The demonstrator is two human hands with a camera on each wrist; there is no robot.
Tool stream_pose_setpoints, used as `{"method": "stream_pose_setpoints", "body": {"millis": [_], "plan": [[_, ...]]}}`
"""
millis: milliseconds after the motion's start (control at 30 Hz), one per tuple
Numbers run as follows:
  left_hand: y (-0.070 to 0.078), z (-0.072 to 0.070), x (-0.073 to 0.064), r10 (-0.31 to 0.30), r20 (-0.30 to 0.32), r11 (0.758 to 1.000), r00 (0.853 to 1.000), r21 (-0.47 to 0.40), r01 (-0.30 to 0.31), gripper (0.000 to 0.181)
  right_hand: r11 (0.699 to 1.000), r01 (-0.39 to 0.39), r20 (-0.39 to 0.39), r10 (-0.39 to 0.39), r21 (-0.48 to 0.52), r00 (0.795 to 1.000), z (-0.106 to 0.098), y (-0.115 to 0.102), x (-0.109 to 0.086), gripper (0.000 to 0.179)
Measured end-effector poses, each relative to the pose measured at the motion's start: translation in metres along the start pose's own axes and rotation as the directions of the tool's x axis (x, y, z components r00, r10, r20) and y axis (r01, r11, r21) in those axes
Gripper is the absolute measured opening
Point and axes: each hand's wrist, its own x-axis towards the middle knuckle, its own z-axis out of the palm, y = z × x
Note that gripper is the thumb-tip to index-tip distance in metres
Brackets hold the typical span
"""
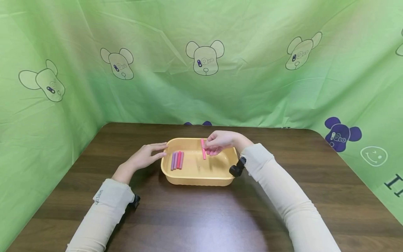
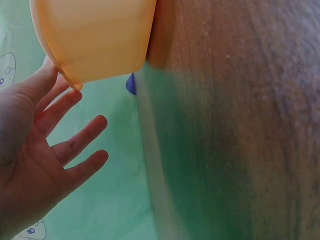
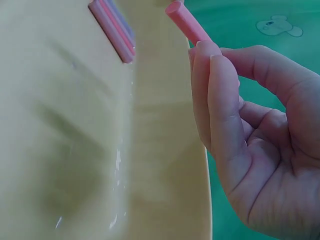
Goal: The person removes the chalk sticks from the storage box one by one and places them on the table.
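A pale orange plastic tray (image 1: 199, 181) stands on the table. Over its far side, my right hand (image 1: 220, 140) pinches a bright pink chalk stick (image 1: 203, 149) between thumb and fingertips, its free end sticking out in the right wrist view. Several more chalks (image 1: 177, 160), purple, mauve and pinkish red, lie side by side at the tray's left end. My left hand (image 1: 146, 156) touches the tray's left rim with thumb and fingertips. In the left wrist view its other fingers (image 2: 82, 137) are spread and hold nothing.
The brown wooden table (image 1: 176, 217) surrounds the tray. A green curtain (image 1: 201, 98) printed with bear faces hangs behind the table and along both sides.
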Motion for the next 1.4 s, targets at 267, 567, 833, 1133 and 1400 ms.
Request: {"method": "stream_pose_setpoints", "body": {"millis": [267,567,833,1133,1400], "plan": [[0.0,-0.001,0.0,0.008,-0.005,1.0,1.0,-0.001,-0.008,0.044,1.0,0.011,-0.02,-0.011,-0.023,1.0,-0.006,0.007,-0.016,0.015],[0.002,-0.001,-0.001,-0.004,0.002,1.0,1.0,-0.002,0.004,0.044,0.999,0.016,-0.056,-0.018,-0.029,0.998,-0.01,0.019,-0.034,0.016],[0.001,-0.002,-0.001,-0.01,0.003,1.0,1.0,-0.003,0.01,0.044,1.0,0.029,-0.073,-0.029,-0.011,0.997,-0.016,0.029,-0.054,0.014],[0.001,-0.001,-0.001,-0.005,0.001,1.0,1.0,-0.001,0.005,0.044,0.997,0.045,-0.087,-0.04,0.059,0.995,-0.024,0.046,-0.073,0.014],[0.001,0.0,-0.001,-0.004,-0.001,1.0,1.0,-0.002,0.004,0.044,0.996,0.085,-0.133,-0.081,0.022,0.988,-0.034,0.063,-0.09,0.015]]}}
